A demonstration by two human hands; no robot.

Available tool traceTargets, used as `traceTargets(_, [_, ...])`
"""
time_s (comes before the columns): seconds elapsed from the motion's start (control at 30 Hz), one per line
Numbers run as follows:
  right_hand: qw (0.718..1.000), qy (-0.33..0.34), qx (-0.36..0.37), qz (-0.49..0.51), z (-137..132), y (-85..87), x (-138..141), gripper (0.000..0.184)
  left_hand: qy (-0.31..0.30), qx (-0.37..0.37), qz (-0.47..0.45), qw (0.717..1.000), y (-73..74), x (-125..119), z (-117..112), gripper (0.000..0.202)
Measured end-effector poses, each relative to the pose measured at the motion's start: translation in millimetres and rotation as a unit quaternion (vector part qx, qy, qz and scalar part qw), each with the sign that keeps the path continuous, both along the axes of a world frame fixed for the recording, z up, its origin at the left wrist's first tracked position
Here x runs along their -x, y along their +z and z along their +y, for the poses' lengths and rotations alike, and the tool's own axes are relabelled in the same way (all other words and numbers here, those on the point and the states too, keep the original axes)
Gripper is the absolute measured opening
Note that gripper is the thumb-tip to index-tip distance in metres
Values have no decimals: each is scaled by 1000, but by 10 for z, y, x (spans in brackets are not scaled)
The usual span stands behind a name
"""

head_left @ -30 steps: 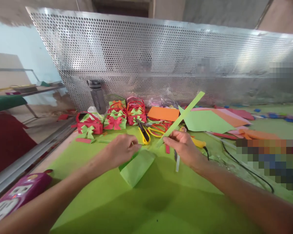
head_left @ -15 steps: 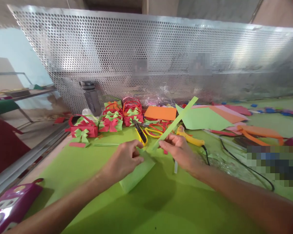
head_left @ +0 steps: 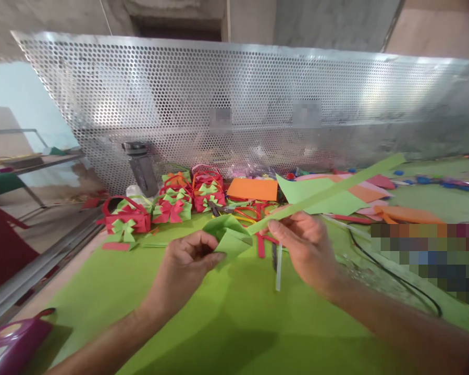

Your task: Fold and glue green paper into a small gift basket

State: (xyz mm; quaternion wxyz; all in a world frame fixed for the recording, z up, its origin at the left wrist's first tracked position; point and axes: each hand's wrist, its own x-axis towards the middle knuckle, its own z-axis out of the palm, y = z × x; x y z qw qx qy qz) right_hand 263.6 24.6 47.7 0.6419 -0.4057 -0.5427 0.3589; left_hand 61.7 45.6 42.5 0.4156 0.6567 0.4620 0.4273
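The folded green paper (head_left: 230, 238) is pinched between thumb and fingers of the left hand (head_left: 187, 260), lifted off the green mat (head_left: 219, 323). The long green strip (head_left: 328, 191) is gripped near its low end by the right hand (head_left: 305, 247), that end kept at the fold. The free end slants up-right, clear of clutter.

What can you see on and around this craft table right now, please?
folded paper: one, light green, held at centre
paper strip: one, light green, slanting up to the right
paper baskets: several, red and green, back left
card: one, orange, right of the baskets
mat: one, green, spread under it all
metal panel: one, silver, perforated, at the back
bottle: one, grey, against the panel
left hand: one, pinches the folded paper
right hand: one, pinches the paper strip
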Motion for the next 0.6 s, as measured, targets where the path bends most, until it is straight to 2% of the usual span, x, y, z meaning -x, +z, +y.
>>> traceTargets(0.17, [998, -3, -38, -57, -60, 10, 35, 13, -20, 3, -35, 999, -105, 9, 22, 14])
traceTargets(0.37, [984, 7, -113, -135, -95, 44, 17, 8, -22, -72, 35, 997, -149, 49, -5, 12])
traceTargets(0.6, [968, 19, -153, -199, -105, 31, -13, 6, -37, -139, 90, 986, -147, 47, -2, 13])
